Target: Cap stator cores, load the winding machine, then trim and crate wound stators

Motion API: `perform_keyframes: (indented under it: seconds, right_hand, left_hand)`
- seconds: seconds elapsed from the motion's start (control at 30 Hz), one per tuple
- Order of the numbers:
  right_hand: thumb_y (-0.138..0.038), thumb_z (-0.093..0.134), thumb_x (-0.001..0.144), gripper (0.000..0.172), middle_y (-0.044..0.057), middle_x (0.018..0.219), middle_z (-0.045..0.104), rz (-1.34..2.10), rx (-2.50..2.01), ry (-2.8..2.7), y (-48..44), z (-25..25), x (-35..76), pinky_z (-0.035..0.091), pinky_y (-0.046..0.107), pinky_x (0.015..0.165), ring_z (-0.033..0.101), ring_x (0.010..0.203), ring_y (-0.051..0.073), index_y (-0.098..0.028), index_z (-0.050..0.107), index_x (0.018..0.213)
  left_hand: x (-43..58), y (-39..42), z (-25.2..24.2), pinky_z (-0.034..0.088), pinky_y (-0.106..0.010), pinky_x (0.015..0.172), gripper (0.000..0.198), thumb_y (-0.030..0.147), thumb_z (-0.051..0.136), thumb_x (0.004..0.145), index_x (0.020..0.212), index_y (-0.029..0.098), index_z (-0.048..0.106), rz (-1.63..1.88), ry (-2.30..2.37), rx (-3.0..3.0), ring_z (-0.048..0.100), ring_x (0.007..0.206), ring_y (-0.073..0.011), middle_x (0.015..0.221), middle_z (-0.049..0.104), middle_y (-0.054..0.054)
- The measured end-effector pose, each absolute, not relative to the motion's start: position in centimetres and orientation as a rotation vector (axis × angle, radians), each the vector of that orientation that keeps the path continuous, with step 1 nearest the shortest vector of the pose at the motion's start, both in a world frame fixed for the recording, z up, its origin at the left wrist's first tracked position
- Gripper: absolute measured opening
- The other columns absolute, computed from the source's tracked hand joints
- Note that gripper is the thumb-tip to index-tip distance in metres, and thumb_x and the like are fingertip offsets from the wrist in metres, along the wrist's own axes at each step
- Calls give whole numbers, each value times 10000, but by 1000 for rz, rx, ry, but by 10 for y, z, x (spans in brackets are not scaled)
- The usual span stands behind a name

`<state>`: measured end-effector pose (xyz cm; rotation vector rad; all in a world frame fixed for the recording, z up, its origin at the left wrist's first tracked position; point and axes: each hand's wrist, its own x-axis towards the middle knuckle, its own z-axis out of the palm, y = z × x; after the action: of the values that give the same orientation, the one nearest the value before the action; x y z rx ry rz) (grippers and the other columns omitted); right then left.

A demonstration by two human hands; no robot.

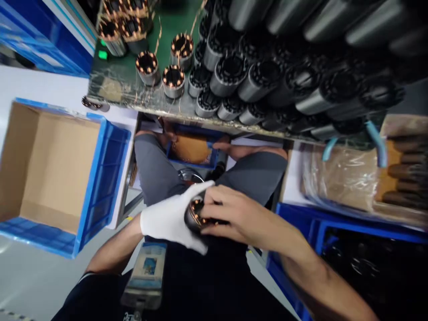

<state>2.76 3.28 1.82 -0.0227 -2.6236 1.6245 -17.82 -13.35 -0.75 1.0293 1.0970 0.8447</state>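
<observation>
Above my lap, my left hand [174, 218], in a white glove, is wrapped around the side of a motor stator [192, 217] with copper windings. Its copper-wound end faces my bare right hand [230, 214]. The right fingers are bent over that end and pressed on it, covering much of the windings. Whether they pinch a single wire there cannot be made out. On the green bench ahead stand more copper-wound stators [147, 67], some with loose wire ends sticking up.
Dark cylindrical stators [230, 73] crowd the green bench [127, 96]. A blue crate lined with cardboard [56, 165] sits at left. To the right are a plastic-wrapped package [344, 174] and a blue bin [368, 232] of dark parts. Another blue box [192, 149] lies under the bench.
</observation>
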Motion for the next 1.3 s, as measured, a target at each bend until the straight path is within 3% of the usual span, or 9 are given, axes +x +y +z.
perform_keyframes:
  seconds: [0.1, 0.2, 0.3, 0.43, 0.6, 0.77, 1.0, 1.13, 1.3]
  right_hand:
    - [-237, 758, 1123, 395, 122, 1327, 746, 1259, -165, -2577, 39, 21, 15, 643, 406, 1036, 741, 1186, 254, -253, 714, 1516]
    - [-104, 722, 1096, 684, 127, 1496, 763, 849, -177, -2604, 43, 18, 18, 644, 471, 1071, 762, 1289, 305, -324, 563, 1724]
    - [-108, 724, 1093, 576, 93, 1314, 850, 728, -116, -2554, 46, 10, 30, 638, 415, 877, 807, 1039, 263, -290, 670, 1636]
    - [-251, 708, 1135, 189, 70, 1164, 852, 1147, -190, -2398, 36, 8, 33, 655, 401, 865, 806, 996, 249, -328, 843, 1242]
    - [-439, 593, 1188, 286, 25, 907, 724, 1886, -524, -1430, -11, 9, 2, 562, 293, 527, 640, 642, 175, -292, 597, 944]
    - [-284, 601, 1179, 142, 50, 971, 767, 1743, -284, -1701, -47, -7, 14, 645, 330, 774, 742, 837, 183, -260, 657, 1051]
    - [-519, 663, 1180, 280, 4, 904, 711, 2137, -836, -1672, -30, -26, 57, 475, 296, 633, 623, 699, 142, -253, 743, 1146]
    - [-503, 627, 1200, 448, -29, 737, 582, 2207, -830, -1592, -21, -24, 47, 385, 297, 598, 495, 611, 120, -231, 619, 844]
    - [-486, 495, 1235, 519, -48, 639, 502, 2274, -769, -1457, -47, -32, 47, 356, 301, 535, 440, 529, 126, -244, 533, 778]
  left_hand:
    - [-173, -126, -7, 541, -562, 1354, 1106, 305, 1026, 834, 1772, 309, 440, 1114, 1278, 918, 609, 1622, -393, 1772, 564, -172]
    - [-182, -121, 4, 711, -480, 1119, 1063, 268, 991, 849, 1761, 291, 445, 1161, 1313, 770, 805, 1349, -342, 1578, 724, -163]
    - [-184, -119, 13, 743, -428, 930, 1077, 275, 967, 854, 1778, 267, 414, 1112, 1289, 680, 864, 1035, -277, 1232, 839, -98]
    - [-175, -111, 9, 671, -408, 1044, 649, 252, 959, 831, 1427, 214, 706, 1142, 1531, 813, 821, 1065, -242, 1158, 822, -63]
    - [-153, -100, -9, 639, -360, 860, 611, 640, 997, 789, 1083, 249, 631, 1301, 1423, 795, 735, 891, -198, 1015, 742, -35]
    - [-144, -98, -17, 382, -280, 473, 673, 872, 762, 885, 1137, 294, 529, 1485, 1225, 331, 368, 549, -85, 940, 569, 16]
    - [-182, -86, -44, 562, -383, 912, 571, 435, 1068, 789, 1146, 239, 667, 1541, 1560, 1424, 671, 1052, -228, 1127, 642, -54]
    - [-171, -96, -41, 578, -402, 1025, 587, 291, 1009, 867, 1332, 258, 652, 1409, 1414, 1444, 695, 1189, -256, 1264, 698, -85]
    - [-148, -107, -20, 556, -319, 754, 618, 587, 927, 920, 1372, 236, 693, 1220, 975, 453, 716, 900, -202, 1179, 775, -104]
